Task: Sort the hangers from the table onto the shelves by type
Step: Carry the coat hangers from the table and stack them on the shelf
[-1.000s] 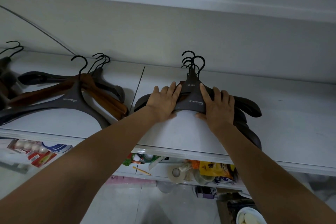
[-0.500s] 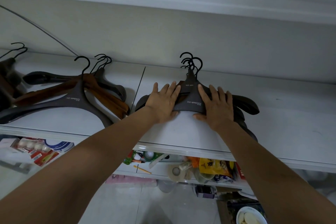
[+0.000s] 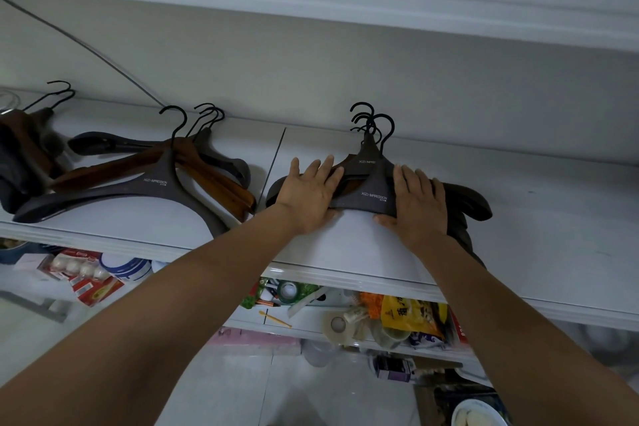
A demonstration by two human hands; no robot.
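Pressing the left hand (image 3: 307, 194) and right hand (image 3: 418, 204) flat, fingers (image 3: 326, 166) straight and slightly spread, on the dark hanger stack (image 3: 375, 183) lying on the shelf (image 3: 553, 218). Apparently squaring it up. Leaving, at nine o'clock, a mixed pile (image 3: 152, 183) of brown and dark hangers, likely needing sorting. Seeing no table here.

All I could see of the person was two arms and two hands, bare the whole way from the lower edge of view to the fingertips. The left arm (image 3: 173, 315) looked thick and smooth, the right arm (image 3: 518, 315) much the same (dim light flattened finer detail). The left hand (image 3: 307, 195) and right hand (image 3: 418, 204) were broad-backed, with shortish fingers — nails too small to judge.
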